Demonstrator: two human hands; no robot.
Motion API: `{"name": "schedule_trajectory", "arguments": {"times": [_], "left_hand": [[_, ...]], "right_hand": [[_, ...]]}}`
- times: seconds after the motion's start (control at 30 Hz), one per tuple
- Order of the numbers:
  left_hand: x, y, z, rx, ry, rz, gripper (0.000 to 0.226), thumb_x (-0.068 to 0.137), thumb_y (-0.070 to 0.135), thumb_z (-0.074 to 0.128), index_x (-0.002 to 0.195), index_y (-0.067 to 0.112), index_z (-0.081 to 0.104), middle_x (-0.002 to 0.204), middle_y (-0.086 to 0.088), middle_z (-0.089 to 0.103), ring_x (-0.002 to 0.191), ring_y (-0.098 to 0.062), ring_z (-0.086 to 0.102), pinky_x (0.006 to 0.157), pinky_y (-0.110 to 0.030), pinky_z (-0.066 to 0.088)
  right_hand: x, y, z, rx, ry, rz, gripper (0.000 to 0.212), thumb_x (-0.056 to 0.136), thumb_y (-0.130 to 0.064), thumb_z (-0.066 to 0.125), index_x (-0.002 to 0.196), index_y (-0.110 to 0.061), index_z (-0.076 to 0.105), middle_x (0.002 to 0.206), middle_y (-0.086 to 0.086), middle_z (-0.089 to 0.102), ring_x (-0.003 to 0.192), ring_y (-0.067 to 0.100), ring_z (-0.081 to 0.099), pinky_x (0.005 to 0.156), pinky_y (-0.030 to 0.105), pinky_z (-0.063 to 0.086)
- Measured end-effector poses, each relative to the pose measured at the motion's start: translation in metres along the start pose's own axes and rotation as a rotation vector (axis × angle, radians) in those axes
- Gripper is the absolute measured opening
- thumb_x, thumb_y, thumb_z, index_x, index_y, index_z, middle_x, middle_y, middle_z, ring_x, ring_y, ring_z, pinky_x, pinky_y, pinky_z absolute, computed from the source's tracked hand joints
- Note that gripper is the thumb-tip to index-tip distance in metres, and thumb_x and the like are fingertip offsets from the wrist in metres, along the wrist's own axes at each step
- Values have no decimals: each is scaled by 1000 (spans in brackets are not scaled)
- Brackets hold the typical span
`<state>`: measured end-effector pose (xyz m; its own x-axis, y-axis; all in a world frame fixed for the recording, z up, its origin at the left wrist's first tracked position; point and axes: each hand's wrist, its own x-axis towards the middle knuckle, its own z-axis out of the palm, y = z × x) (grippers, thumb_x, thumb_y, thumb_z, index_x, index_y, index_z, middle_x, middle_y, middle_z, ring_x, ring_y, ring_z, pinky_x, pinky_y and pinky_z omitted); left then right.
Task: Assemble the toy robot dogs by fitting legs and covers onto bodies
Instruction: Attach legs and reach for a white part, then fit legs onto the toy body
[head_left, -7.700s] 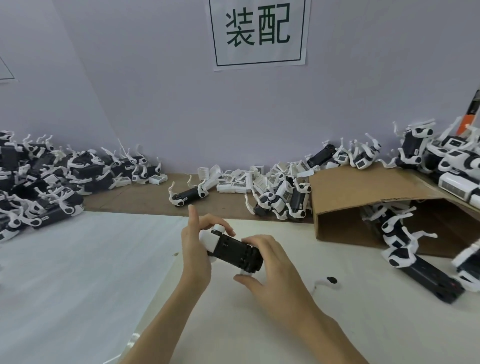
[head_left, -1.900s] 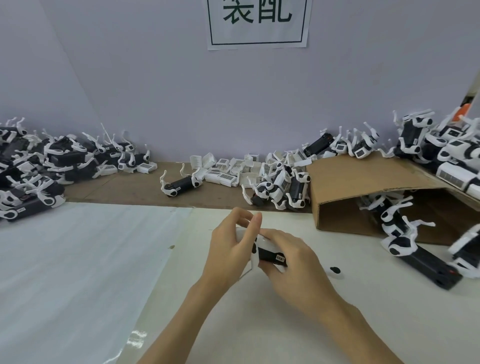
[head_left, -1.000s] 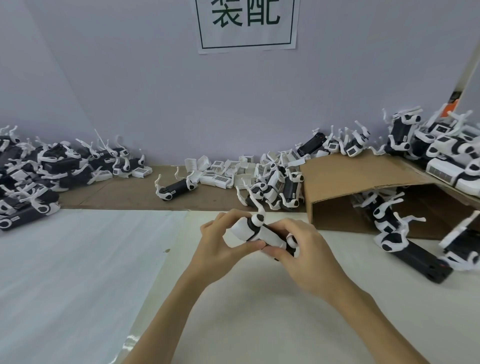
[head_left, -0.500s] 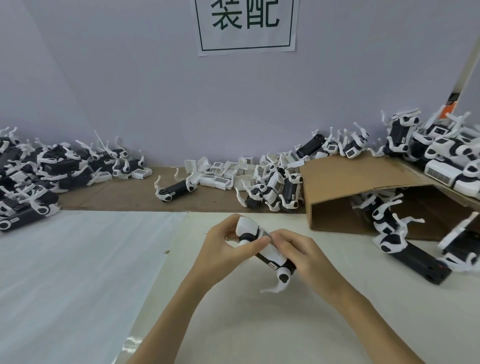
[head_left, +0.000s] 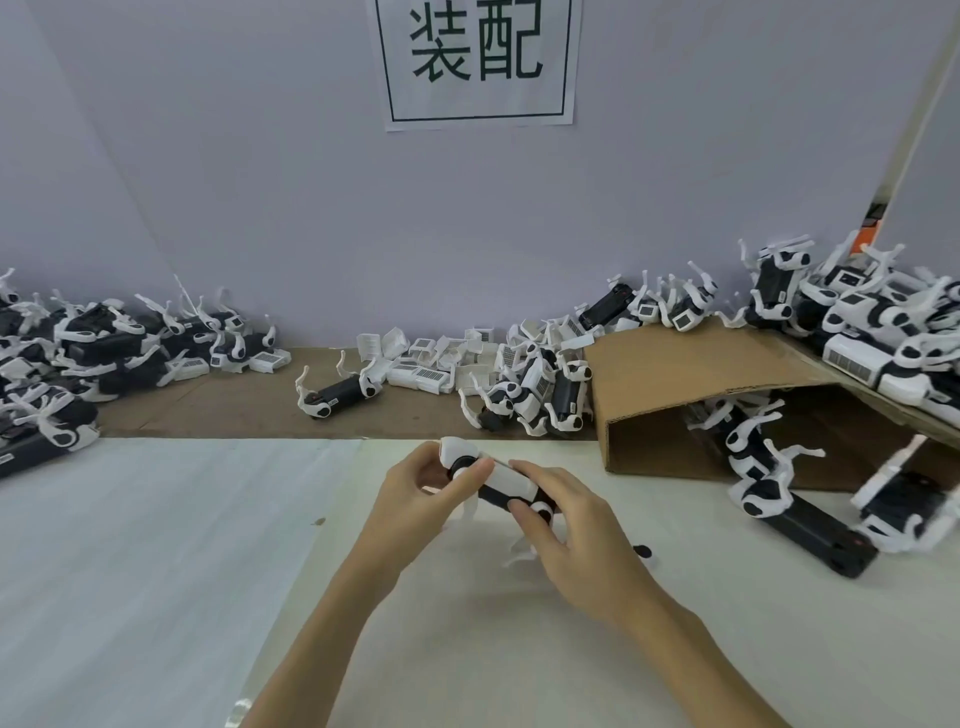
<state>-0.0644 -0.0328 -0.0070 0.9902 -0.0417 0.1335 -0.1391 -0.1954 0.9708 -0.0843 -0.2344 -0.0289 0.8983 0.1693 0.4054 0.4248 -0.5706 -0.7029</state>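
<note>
Toy dog (head_left: 501, 480) sits at table centre, gripped by both hands: left hand (head_left: 421, 499) at its 9 o'clock end, right hand (head_left: 566, 525) at 3 o'clock. Advice: press cover squarely, support legs.

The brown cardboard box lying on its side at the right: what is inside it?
Inside the brown cardboard box, black-and-white toy robot dogs with white legs lie piled, spilling out of its open front. The box's top flap and shadow hide how far back the pile goes.

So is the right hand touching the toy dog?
Touching. The head view shows the right hand curled over the toy dog, fingers wrapping its rear end.
</note>
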Motion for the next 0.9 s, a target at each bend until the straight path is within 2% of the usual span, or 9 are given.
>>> {"name": "schedule_trajectory", "arguments": {"times": [0.1, 0.2, 0.33, 0.47, 0.57, 0.63, 0.7, 0.8, 0.9], "left_hand": [[3, -7, 1, -86, 70, -17, 54, 69, 77, 74, 98, 32, 80, 96, 1, 78, 94, -16, 72, 84, -32, 51], [6, -12, -4, -82, 51, -85, 72, 68, 85, 69, 97, 19, 80, 102, -15, 74, 88, -16, 67, 85, -34, 46], [10, -10, -6, -175, 90, -162, 76, 83, 90, 37, 106, 32, 80, 99, 3, 81, 93, -13, 74, 88, -33, 52], [16, -12, -13, -282, 187, -146, 89, 95, 77, 22, 111, 10, 78, 104, -11, 81, 92, -31, 73, 86, -44, 55], [19, -18, -13, -214, 185, -124, 83, 106, 67, 23, 102, 6, 80, 100, -12, 80, 87, -29, 71, 83, -42, 55], [20, -21, -10, -176, 169, -114, 81, 108, 63, 25, 96, 5, 80, 97, -11, 80, 85, -27, 69, 82, -42, 55], [21, -23, -8, -135, 160, -101, 77, 108, 61, 30, 91, 6, 81, 94, -9, 79, 82, -24, 69, 80, -41, 55], [19, -28, -4, -2, 174, -38, 64, 110, 55, 38, 84, 13, 79, 91, -1, 78, 81, -16, 67, 78, -36, 52], [14, -33, 1, 318, 242, 101, 41, 110, 42, 52, 79, 25, 74, 84, 10, 72, 85, -7, 63, 77, -29, 47]], "right_hand": [[3, 7, -5, 220, -173, 207, 51, 98, -54, 61, 145, -42, 48, 122, -17, 65, 108, -2, 65, 94, 15, 50], [4, 10, -5, 373, -227, 295, 54, 83, -67, 72, 123, -30, 67, 102, 0, 76, 88, 17, 76, 89, 43, 62], [24, 10, -22, 657, -192, 545, 65, 82, -66, 75, 100, -3, 76, 96, 22, 77, 82, 37, 75, 87, 47, 61], [75, 3, -86, 1144, 33, 506, 48, 94, -41, 68, 117, 1, 70, 106, 29, 70, 88, 33, 74, 71, 34, 64], [106, 4, -137, 1779, 295, 367, 79, 98, -47, 61, 148, 7, 34, 134, 40, 53, 120, 44, 65, 98, 43, 59], [113, 5, -146, 1799, 321, 405, 84, 102, -50, 56, 159, -5, 15, 139, 43, 46, 127, 54, 58, 108, 51, 51], [107, 12, -126, 1714, 241, 456, 71, 106, -45, 53, 155, -1, 25, 135, 40, 56, 122, 50, 63, 108, 50, 52], [82, 19, -75, 1756, 59, 513, 53, 102, -35, 55, 137, 5, 54, 126, 22, 70, 111, 34, 73, 89, 41, 61], [58, 21, -25, 1806, -16, 610, 44, 96, -31, 60, 127, 0, 66, 114, 14, 74, 93, 27, 75, 75, 36, 63]]}}
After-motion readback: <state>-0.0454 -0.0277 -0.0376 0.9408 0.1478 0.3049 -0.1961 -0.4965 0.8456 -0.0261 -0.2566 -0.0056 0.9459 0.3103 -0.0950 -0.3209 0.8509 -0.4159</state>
